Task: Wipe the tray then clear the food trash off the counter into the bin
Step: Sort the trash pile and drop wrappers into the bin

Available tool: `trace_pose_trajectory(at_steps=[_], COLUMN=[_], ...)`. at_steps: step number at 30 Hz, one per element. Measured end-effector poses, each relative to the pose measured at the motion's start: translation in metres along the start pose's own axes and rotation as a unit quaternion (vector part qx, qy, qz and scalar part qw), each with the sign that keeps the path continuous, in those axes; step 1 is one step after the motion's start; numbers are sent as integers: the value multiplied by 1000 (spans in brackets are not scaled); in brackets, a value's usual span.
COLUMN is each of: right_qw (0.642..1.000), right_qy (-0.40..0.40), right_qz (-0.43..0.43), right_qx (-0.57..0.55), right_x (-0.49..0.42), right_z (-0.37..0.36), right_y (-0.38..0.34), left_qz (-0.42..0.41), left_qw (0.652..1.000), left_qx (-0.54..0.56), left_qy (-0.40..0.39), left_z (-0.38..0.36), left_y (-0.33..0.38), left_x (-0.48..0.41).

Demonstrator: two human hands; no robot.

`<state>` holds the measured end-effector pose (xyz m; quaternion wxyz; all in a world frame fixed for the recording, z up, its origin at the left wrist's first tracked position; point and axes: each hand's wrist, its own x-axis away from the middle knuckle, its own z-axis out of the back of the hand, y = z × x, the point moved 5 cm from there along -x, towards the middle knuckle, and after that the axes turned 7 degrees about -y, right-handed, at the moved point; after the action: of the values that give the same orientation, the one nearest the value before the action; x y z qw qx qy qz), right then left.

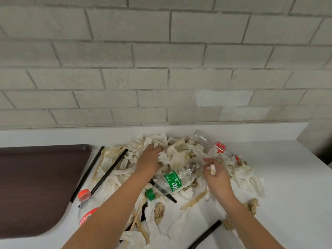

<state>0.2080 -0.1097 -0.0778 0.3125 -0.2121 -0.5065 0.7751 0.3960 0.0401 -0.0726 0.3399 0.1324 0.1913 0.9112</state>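
The left hand (149,159) is sunk into the heap, its fingers curled round a wad of stained, crumpled white paper napkins (172,155). It looks like a gathering grip, meant to take as much as one fist can. Just beside it, the right hand (216,174) pinches a small scrap of white tissue (212,168) between thumb and fingers, likely a stray piece picked up to join the load.

Between the two wrists a clear crushed plastic bottle with a green label and green cap (169,184) lies on its side atop the napkins. Beyond the right hand, a clear plastic bottle with a red label (218,146) lies at the far edge of the heap. Left of the left forearm is a third clear bottle with an orange-red cap (85,206). Long black plastic straws (107,174) lie just left of the left hand. Flat wooden stirrers (195,199) and brown crumpled paper balls (159,211) are scattered around both arms.

All of it rests on the white counter (291,177). Well left of the left hand sits the dark brown plastic tray (36,186), set apart from the litter. That suggests the wiping is done and clearing the trash is the step in hand. The bin is out of view.
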Motion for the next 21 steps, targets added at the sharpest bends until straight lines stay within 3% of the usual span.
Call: trace_pose_trajectory(at_steps=[9, 11, 14, 17, 19, 21], right_qw=[997, 995, 994, 985, 973, 950], right_qy=[48, 53, 26, -34, -89, -168], right_qz=[68, 77, 83, 96, 97, 85], right_qx=[-3, 19, 59, 139, 189, 251], right_x=[-12, -16, -27, -42, -54, -65], right_z=[17, 21, 19, 5, -12, -34], right_y=[-34, -47, -63, -78, -86, -90], left_qz=[31, 22, 49, 141, 170, 180], left_qw=[998, 991, 933, 836, 828, 855], left_qx=[57, 108, 308, 498, 511, 473], left_qy=[15, 74, 178, 181, 156, 112], left_z=[14, 19, 34, 35, 32, 29], left_y=[-24, -26, -35, -59, -68, -67], left_x=[37, 52, 70, 71, 70, 71])
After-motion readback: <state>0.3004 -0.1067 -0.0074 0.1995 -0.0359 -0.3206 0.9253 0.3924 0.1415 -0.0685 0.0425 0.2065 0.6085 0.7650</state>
